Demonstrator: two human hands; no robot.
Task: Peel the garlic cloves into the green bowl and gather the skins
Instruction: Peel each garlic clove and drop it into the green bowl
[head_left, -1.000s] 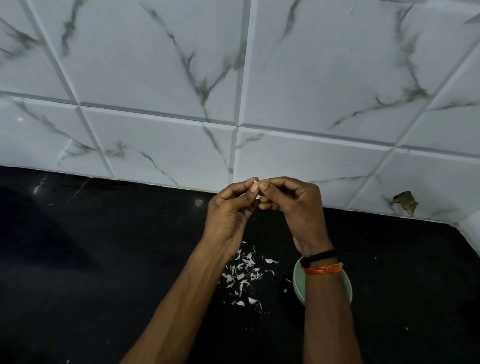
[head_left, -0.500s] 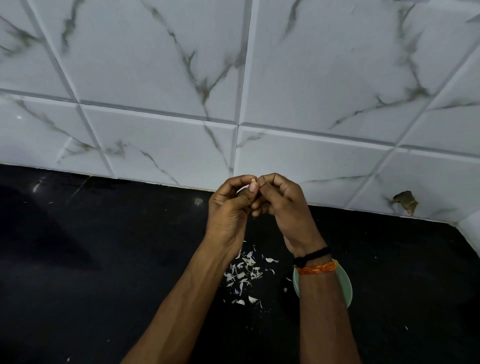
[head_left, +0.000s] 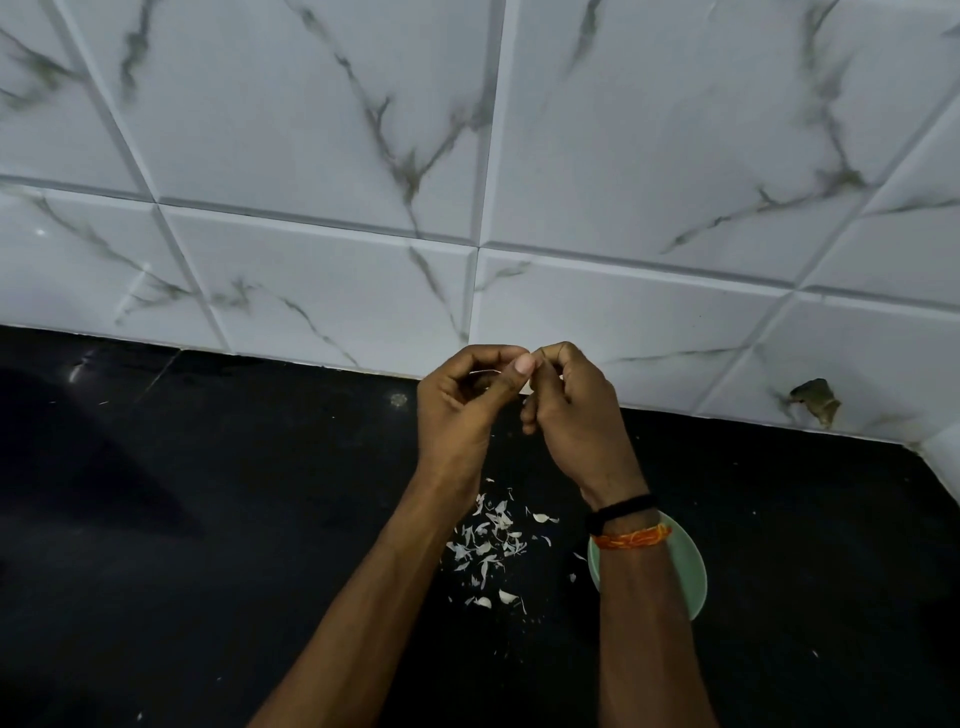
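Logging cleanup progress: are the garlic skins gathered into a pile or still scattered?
Scattered. The skins lie loose across the black counter left of the green bowl, with stray flakes apart from the main cluster.

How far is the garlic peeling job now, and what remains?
Several cloves look peeled: white papery garlic skins lie scattered on the black stone counter. In hand: the left hand and right hand pinch one small clove between them. Left: dropping it into the pale green round bowl, whose contents are hidden, and gathering the skins.
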